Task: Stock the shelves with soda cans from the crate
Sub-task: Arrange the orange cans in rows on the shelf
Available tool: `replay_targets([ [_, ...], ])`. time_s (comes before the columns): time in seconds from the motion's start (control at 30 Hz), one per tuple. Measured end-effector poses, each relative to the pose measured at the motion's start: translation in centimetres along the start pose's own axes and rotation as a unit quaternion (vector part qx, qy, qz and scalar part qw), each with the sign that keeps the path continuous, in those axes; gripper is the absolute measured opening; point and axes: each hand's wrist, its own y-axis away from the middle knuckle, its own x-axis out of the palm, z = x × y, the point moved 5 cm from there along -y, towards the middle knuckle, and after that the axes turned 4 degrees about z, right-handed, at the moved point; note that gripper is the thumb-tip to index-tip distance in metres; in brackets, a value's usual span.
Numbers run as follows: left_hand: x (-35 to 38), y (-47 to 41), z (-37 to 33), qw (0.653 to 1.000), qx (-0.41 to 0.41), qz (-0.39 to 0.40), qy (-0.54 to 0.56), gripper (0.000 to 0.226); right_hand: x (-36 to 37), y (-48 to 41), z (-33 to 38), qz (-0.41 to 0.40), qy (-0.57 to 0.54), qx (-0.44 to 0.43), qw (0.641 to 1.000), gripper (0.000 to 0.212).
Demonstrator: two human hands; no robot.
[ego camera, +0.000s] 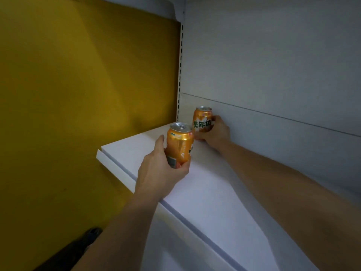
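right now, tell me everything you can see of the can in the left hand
The can is orange, shiny metal, with a silver top, a pull tab, and a barcode low on its side. It is held nearly upright over the left end of the shelf. The left hand grips its lower half; its base is hidden.

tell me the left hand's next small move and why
Probably set the front orange soda can down on the white shelf and release: the left hand holds it upright, close in front of the rear orange soda can, which the right hand grips.
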Motion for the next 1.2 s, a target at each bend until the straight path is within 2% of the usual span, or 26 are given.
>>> replay_targets([
  [0.1,-0.1,-0.2,-0.1,1.000,-0.019,0.009,0.003,0.100,0.8,-1.4,-0.1,0.001,-0.005,0.003,1.000,0.077],
  [0.2,-0.3,0.0,-0.3,1.000,-0.024,0.016,0.004,0.086,1.4,-2.2,-0.4,-0.018,0.002,0.008,1.000,0.075],
  [0.3,-0.3,0.1,-0.2,0.999,-0.030,0.026,-0.015,0.075,1.9,-2.6,-0.4,-0.056,0.015,0.004,0.998,0.064],
  [0.43,-0.2,0.3,-0.1,0.998,-0.020,0.014,-0.053,0.073,2.3,-2.7,-0.3,-0.084,0.030,-0.003,0.996,0.053],
  [0.53,-0.1,0.4,-0.1,0.998,-0.013,0.000,-0.069,0.080,2.6,-3.0,-0.9,-0.079,0.038,0.005,0.996,0.055],
  [0.63,-0.1,0.5,0.0,0.997,-0.029,-0.011,-0.075,0.097,2.1,-2.8,-1.3,-0.093,0.003,0.031,0.995,0.057],
  [0.77,-0.3,0.4,-0.1,0.994,-0.041,-0.013,-0.096,0.101,0.9,-0.8,-1.3,-0.116,-0.081,0.052,0.989,0.042],
  [0.8,-0.3,0.4,-0.1,0.994,-0.040,-0.013,-0.101,0.098,1.0,0.0,-1.2,-0.095,-0.102,0.051,0.989,0.035],
  [0.87,-0.5,0.2,-0.2,0.993,-0.038,-0.013,-0.110,0.092,1.6,2.0,-0.2,0.003,-0.170,0.039,0.985,0.031],
  [1.0,-0.7,-0.9,-0.3,0.993,-0.027,0.021,-0.113,0.087,3.0,6.4,1.8,0.206,-0.258,-0.013,0.944,0.062],
  [1.1,-0.9,-1.7,-0.2,0.994,-0.015,0.041,-0.096,0.091,3.4,8.4,2.7,0.272,-0.227,-0.087,0.931,0.066],
  [1.2,-1.0,-1.7,0.0,0.995,-0.014,0.038,-0.095,0.085,3.3,8.7,2.9,0.290,-0.234,-0.096,0.923,0.058],
])
